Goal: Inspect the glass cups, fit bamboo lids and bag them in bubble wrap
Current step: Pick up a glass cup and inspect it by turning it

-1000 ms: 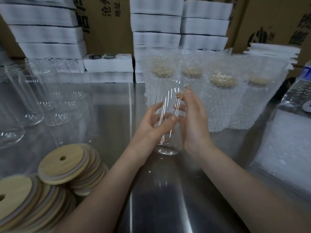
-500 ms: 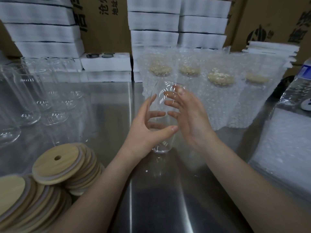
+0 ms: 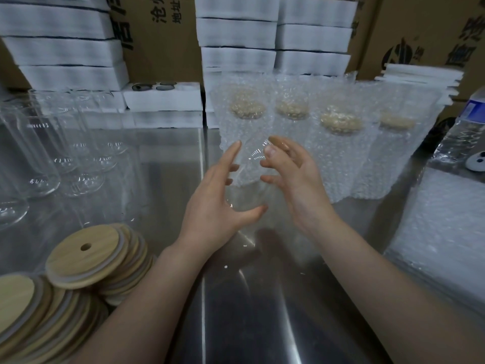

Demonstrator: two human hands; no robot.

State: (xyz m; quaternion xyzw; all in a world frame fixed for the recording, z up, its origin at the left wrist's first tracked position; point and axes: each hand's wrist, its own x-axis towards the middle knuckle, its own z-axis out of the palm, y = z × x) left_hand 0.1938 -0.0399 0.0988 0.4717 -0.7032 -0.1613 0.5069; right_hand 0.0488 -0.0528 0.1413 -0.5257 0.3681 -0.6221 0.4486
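Observation:
A clear glass cup (image 3: 249,185) without a lid is held above the steel table (image 3: 168,164), between both hands. My left hand (image 3: 217,203) grips its lower part, thumb under the base and fingers curled round the side. My right hand (image 3: 291,179) grips the upper part, fingertips near the rim. Loose bamboo lids (image 3: 86,256) with straw holes lie piled at the lower left. Several lidded cups in bubble wrap bags (image 3: 338,143) stand behind my hands. A flat stack of bubble wrap bags (image 3: 446,232) lies at the right.
Several bare glass cups (image 3: 39,153) stand at the left. White foam trays (image 3: 236,35) and cardboard boxes (image 3: 430,35) are stacked along the back. A plastic water bottle (image 3: 462,130) stands at the far right.
The cup has been turned and tilted between my hands. My right hand slid from flat against its side to fingertips near the rim, and both hands rose slightly.

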